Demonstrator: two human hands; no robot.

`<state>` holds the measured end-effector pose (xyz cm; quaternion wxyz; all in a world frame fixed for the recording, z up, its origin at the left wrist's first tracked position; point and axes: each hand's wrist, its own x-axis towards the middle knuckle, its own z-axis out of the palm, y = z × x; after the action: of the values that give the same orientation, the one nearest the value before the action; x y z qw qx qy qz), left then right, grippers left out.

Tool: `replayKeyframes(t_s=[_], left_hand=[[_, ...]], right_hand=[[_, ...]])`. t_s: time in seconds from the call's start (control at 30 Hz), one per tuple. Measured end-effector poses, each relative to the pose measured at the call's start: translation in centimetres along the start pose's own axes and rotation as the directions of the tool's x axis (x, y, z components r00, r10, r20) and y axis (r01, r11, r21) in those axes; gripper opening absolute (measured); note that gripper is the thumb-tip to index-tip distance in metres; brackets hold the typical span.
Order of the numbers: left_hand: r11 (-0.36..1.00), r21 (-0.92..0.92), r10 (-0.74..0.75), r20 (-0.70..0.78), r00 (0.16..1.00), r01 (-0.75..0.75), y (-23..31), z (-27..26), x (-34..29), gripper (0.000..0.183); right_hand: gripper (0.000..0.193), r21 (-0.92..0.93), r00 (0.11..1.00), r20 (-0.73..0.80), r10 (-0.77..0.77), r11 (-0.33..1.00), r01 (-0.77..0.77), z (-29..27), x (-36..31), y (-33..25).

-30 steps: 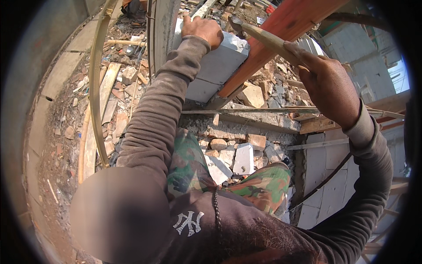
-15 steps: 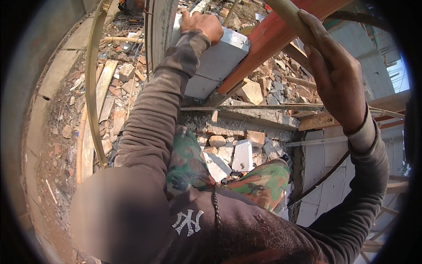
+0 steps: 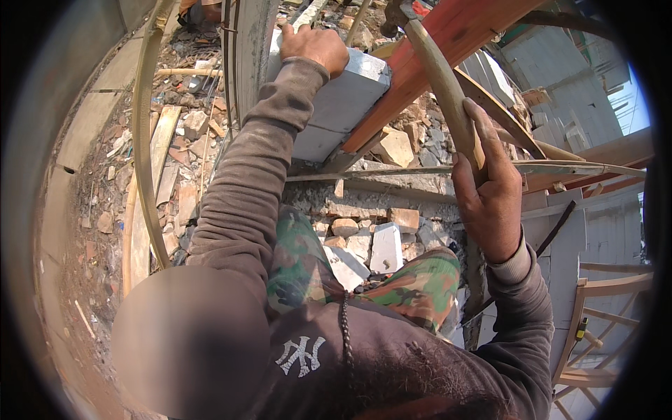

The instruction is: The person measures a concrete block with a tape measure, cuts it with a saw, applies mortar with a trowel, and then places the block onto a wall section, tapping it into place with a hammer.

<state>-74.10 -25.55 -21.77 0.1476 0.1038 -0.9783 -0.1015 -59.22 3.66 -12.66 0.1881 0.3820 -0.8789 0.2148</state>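
Note:
My right hand (image 3: 494, 203) is closed round the wooden handle of a hammer (image 3: 446, 87). Its dark head, at the top of the picture, is just past the upper edge of the reddish timber (image 3: 427, 73). At the upper left my left hand (image 3: 318, 50) grips the top of a light grey-white building block (image 3: 343, 94), fingers bent over it; the fingertips are partly hidden. The block stands between a grey concrete post (image 3: 250, 56) and the slanting timber, on another block of the same kind.
A thin wooden strip (image 3: 392, 171) runs crosswise below the blocks. Rubble and broken bricks (image 3: 404, 219) lie by my knees. A bent strip (image 3: 143, 140) and planks (image 3: 161, 147) are at left. At right are a pale block wall (image 3: 560, 231) and a wooden ladder-like frame (image 3: 609, 287).
My right hand has swung down and to the left with the hammer, whose head has come into view. My left hand stays on the block; the view has shifted slightly.

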Motion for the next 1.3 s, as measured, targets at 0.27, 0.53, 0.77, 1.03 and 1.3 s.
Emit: replayKeyframes(t_s=[0.27, 0.53, 0.77, 1.03, 1.3], left_hand=[[1.0, -0.005, 0.004, -0.031, 1.0, -0.004, 0.1, 0.2, -0.2, 0.041], [1.0, -0.01, -0.01, -0.023, 1.0, 0.01, 0.1, 0.2, 0.1, 0.031], [1.0, -0.01, -0.01, 0.0, 1.0, 0.01, 0.2, 0.6, 0.2, 0.031], [1.0, 0.017, -0.001, -0.01, 1.0, 0.001, 0.1, 0.5, 0.3, 0.031], [1.0, 0.01, 0.009, 0.016, 1.0, -0.009, 0.0, 0.2, 0.0, 0.035]], right_hand=[[0.065, -0.047, 0.994, -0.042, 0.097, 0.994, -0.099, 5.6, -2.2, -0.3], [0.058, 0.031, 0.978, -0.21, 0.002, 0.999, 0.005, 3.3, -1.2, -1.1], [0.057, -0.069, 0.993, 0.051, 0.107, 0.992, -0.103, 2.2, -0.9, -1.1], [0.055, -0.152, 0.993, 0.069, 0.092, 0.985, -0.081, 2.1, -0.2, -0.6], [0.054, -0.024, 0.97, -0.234, -0.074, 0.997, 0.071, 0.4, 0.4, -0.8]])
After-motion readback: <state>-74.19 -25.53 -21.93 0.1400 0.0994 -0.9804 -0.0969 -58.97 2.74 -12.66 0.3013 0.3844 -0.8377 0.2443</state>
